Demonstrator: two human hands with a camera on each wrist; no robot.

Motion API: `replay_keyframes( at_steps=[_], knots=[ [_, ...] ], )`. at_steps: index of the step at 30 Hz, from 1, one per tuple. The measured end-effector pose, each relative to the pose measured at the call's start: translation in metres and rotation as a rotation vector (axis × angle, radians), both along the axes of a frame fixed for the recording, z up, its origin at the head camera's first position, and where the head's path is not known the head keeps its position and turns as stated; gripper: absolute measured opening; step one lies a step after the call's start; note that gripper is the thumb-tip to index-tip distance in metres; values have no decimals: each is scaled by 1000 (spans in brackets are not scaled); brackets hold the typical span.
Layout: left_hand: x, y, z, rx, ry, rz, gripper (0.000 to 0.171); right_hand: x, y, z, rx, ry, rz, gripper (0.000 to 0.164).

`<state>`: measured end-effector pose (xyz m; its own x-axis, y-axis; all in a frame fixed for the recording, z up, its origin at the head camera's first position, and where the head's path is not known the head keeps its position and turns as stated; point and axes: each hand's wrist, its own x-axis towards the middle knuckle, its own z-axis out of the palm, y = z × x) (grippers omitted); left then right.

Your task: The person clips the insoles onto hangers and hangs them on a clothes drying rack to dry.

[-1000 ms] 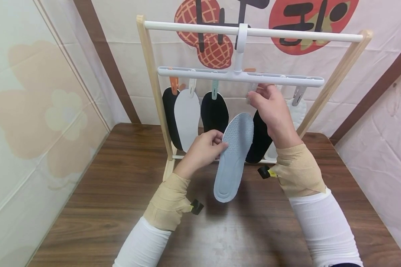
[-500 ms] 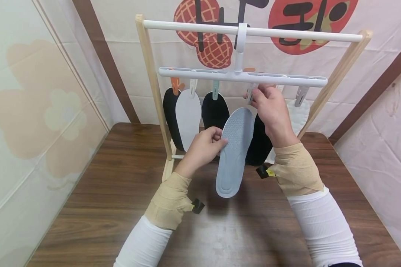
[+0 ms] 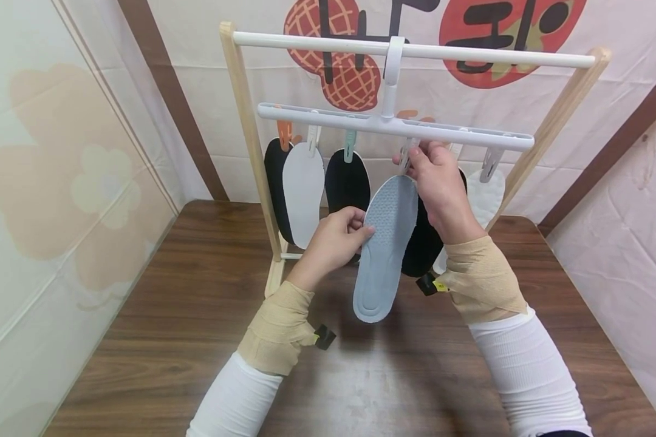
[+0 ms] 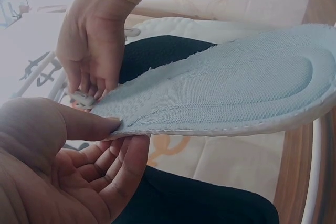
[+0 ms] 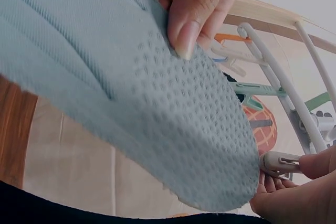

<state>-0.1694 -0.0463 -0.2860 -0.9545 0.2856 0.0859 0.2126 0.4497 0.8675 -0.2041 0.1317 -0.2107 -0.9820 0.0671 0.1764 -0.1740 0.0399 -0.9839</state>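
Observation:
A light blue insole (image 3: 385,249) with a dimpled front half hangs from my left hand (image 3: 336,241), which pinches its left edge between thumb and fingers. My right hand (image 3: 441,188) pinches a grey clip (image 3: 406,156) under the white hanger bar (image 3: 333,119). In the right wrist view the insole's rounded toe end (image 5: 231,182) meets the mouth of that clip (image 5: 281,162). Behind the blue insole, a black insole (image 3: 423,240) hangs near my right hand. The left wrist view shows both hands close together at the toe end.
The hanger hooks over the white rail (image 3: 317,41) of a wooden-legged rack (image 3: 249,139). Left of my hands hang a white insole (image 3: 303,194) and black ones (image 3: 348,181) from coloured clips. At the right hangs a white quilted insole (image 3: 483,197). Below is a brown wooden tabletop (image 3: 197,340).
My left hand has raised the blue insole until its toe end reaches the clip. My right hand has drawn the clip slightly down and left; the hanger's right end now sits lower.

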Motion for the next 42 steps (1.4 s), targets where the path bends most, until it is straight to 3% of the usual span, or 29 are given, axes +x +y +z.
replay_keyframes(
  at_steps=[20, 42],
  knots=[
    [0, -1, 0, 9, -2, -3, 24, 1, 2, -1, -130, 28, 38, 39],
    [0, -3, 4, 3, -1, 11, 23, 3, 2, 4, -196, 39, 72, 39]
  ],
)
